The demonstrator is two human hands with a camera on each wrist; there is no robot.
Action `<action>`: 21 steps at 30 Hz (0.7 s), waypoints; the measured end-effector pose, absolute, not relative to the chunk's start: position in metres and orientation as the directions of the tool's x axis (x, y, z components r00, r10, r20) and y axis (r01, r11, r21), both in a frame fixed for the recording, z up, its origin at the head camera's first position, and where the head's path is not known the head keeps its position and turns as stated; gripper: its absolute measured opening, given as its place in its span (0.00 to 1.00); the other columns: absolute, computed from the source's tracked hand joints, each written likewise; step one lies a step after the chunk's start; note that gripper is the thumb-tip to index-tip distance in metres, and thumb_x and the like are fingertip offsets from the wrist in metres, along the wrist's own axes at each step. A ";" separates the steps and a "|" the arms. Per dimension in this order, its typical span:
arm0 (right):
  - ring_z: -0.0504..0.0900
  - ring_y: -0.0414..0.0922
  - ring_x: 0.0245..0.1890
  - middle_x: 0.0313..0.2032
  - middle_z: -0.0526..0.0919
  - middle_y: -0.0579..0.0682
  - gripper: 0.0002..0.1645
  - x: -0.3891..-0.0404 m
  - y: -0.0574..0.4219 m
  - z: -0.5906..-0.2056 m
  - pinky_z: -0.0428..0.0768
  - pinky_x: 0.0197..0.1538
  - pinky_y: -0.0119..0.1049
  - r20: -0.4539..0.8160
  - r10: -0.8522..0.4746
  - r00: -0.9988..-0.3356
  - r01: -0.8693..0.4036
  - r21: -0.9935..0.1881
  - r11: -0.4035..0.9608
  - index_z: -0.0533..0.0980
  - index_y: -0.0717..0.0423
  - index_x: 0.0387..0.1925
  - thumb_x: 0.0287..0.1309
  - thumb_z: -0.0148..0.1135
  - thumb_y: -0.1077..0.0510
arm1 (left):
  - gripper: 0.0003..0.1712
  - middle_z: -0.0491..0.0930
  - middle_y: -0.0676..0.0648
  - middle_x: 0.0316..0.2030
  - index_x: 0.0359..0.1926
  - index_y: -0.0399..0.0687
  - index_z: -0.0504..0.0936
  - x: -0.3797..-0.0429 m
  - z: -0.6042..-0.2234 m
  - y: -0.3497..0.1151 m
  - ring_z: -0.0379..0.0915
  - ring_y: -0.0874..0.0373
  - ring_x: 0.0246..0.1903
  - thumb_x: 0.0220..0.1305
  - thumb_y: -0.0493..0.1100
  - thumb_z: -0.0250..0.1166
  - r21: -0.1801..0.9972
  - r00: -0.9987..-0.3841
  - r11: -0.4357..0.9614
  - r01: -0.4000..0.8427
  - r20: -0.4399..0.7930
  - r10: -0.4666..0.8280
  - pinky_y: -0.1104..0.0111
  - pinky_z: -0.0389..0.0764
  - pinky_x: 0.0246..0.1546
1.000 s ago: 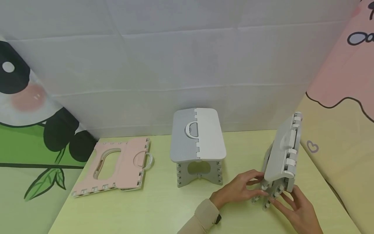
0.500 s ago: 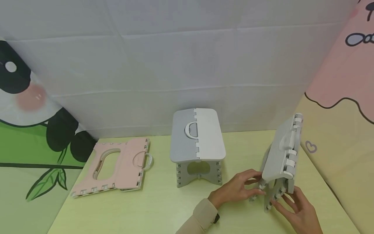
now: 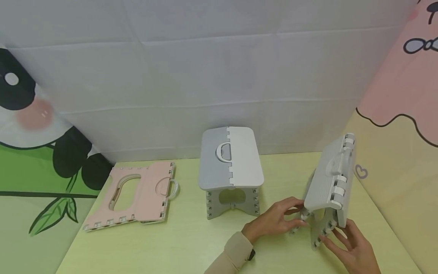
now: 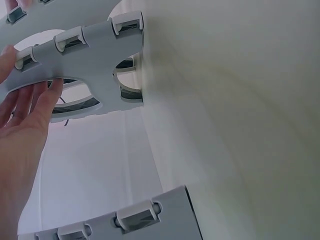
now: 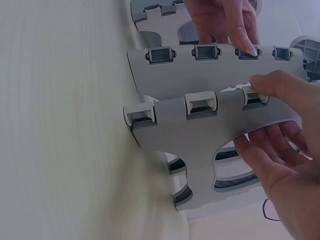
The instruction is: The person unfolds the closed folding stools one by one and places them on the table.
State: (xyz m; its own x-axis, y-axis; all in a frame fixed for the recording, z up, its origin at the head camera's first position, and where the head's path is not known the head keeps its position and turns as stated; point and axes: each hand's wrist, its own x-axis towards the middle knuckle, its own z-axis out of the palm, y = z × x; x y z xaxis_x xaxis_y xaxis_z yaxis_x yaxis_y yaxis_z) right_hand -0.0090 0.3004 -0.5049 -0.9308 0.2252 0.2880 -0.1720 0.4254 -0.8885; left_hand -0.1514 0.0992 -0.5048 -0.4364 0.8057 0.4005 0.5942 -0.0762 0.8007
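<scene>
A grey folding step stool stands partly unfolded and tilted at the right of the table, its top folded along the middle hinge. My left hand grips its left leg panel in the head view. With my right hand I hold the right leg panel. In the right wrist view, the fingers of my right hand reach through the oval cutout of a leg panel, thumb on the hinged edge. The left wrist view has my left hand holding its panel likewise. A gap separates the two leg panels.
An unfolded grey-and-white stool stands mid-table, close to the left hand. A pink folded stool lies flat at the left, its handle loop sticking out. Behind the pale table hangs a white cloth; printed cloths hang at both sides.
The stool's leg panels have spread wider apart at the bottom. My left hand has shifted slightly left and my right hand slightly right with them. The other stools have stayed put.
</scene>
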 end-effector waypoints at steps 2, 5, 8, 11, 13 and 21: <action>0.76 0.26 0.57 0.58 0.75 0.35 0.42 -0.008 0.301 -0.505 0.78 0.55 0.22 0.290 0.226 -0.930 -0.181 -0.897 0.404 0.67 0.68 0.65 0.49 0.73 0.80 | 0.31 0.77 0.42 0.57 0.67 0.36 0.71 -0.152 -0.505 0.099 0.72 0.64 0.62 0.65 0.32 0.70 0.799 -0.435 -0.080 0.595 0.405 0.804 0.76 0.74 0.60; 0.76 0.27 0.57 0.58 0.76 0.36 0.42 -0.007 0.303 -0.506 0.78 0.55 0.22 0.293 0.229 -0.928 -0.193 -0.906 0.376 0.67 0.69 0.65 0.48 0.73 0.81 | 0.31 0.77 0.42 0.56 0.67 0.35 0.71 -0.152 -0.505 0.098 0.72 0.64 0.62 0.65 0.31 0.70 0.793 -0.433 -0.081 0.604 0.412 0.802 0.76 0.74 0.60; 0.76 0.28 0.56 0.58 0.76 0.37 0.42 -0.006 0.303 -0.507 0.78 0.55 0.21 0.290 0.235 -0.928 -0.194 -0.912 0.362 0.67 0.69 0.65 0.48 0.72 0.81 | 0.31 0.77 0.42 0.56 0.67 0.35 0.71 -0.153 -0.506 0.098 0.72 0.64 0.62 0.65 0.31 0.70 0.790 -0.433 -0.079 0.608 0.414 0.801 0.75 0.75 0.60; 0.76 0.28 0.56 0.58 0.76 0.37 0.42 -0.005 0.304 -0.507 0.77 0.55 0.21 0.291 0.238 -0.927 -0.193 -0.911 0.364 0.67 0.69 0.66 0.48 0.72 0.81 | 0.30 0.77 0.40 0.56 0.66 0.34 0.71 -0.153 -0.507 0.097 0.72 0.64 0.61 0.65 0.31 0.70 0.801 -0.431 -0.106 0.590 0.422 0.798 0.74 0.75 0.61; 0.76 0.28 0.56 0.58 0.76 0.37 0.42 -0.005 0.304 -0.507 0.77 0.55 0.21 0.294 0.239 -0.926 -0.192 -0.908 0.373 0.67 0.69 0.65 0.48 0.72 0.81 | 0.30 0.77 0.39 0.56 0.66 0.34 0.71 -0.153 -0.508 0.097 0.72 0.63 0.61 0.64 0.30 0.70 0.805 -0.428 -0.126 0.579 0.432 0.794 0.73 0.75 0.61; 0.77 0.28 0.56 0.57 0.77 0.37 0.41 -0.004 0.306 -0.507 0.77 0.55 0.21 0.306 0.246 -0.920 -0.199 -0.903 0.382 0.68 0.71 0.63 0.47 0.72 0.82 | 0.29 0.76 0.36 0.55 0.64 0.31 0.71 -0.154 -0.507 0.094 0.72 0.62 0.60 0.63 0.27 0.70 0.821 -0.432 -0.172 0.544 0.450 0.782 0.70 0.75 0.62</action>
